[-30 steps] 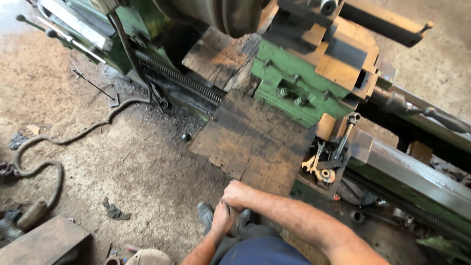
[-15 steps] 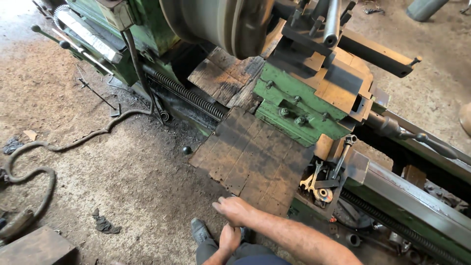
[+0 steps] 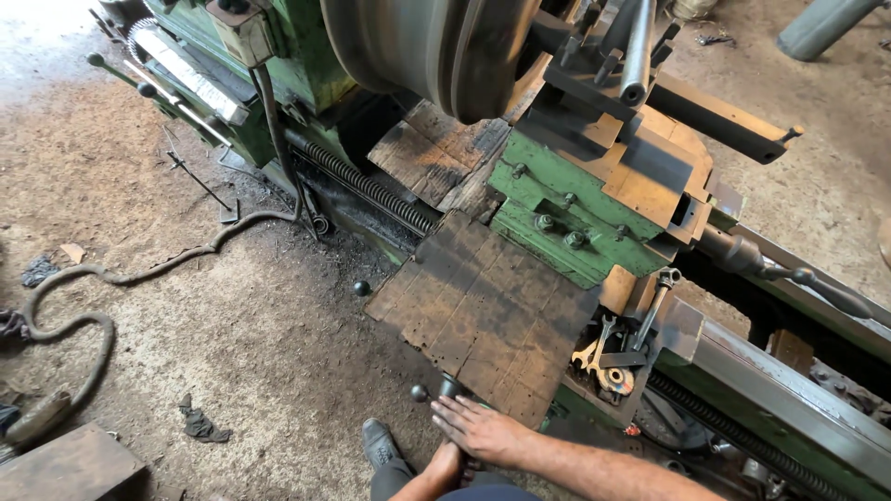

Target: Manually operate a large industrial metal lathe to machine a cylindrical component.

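Observation:
My right hand [image 3: 478,429] lies flat with its fingers spread at the near edge of a dark wooden board [image 3: 483,306] that rests on the lathe bed. Its fingertips are close to a short black handle [image 3: 450,385] and a small ball knob [image 3: 419,393]. My left hand [image 3: 444,462] sits just under the right one and is partly hidden; I cannot tell whether it grips anything. Above the board stands the green carriage [image 3: 557,213], and beyond it the large grey chuck [image 3: 436,46].
Several wrenches [image 3: 608,357] lie in a tray right of the board. A lead screw [image 3: 371,186] runs along the bed. On the dirt floor lie a hose [image 3: 93,288], a rag [image 3: 200,425], a metal block [image 3: 65,464] and my shoe [image 3: 380,443].
My view has tilted up toward the chuck, so my hands sit lower in frame. My right hand has spread flat toward the black handle instead of covering the left hand.

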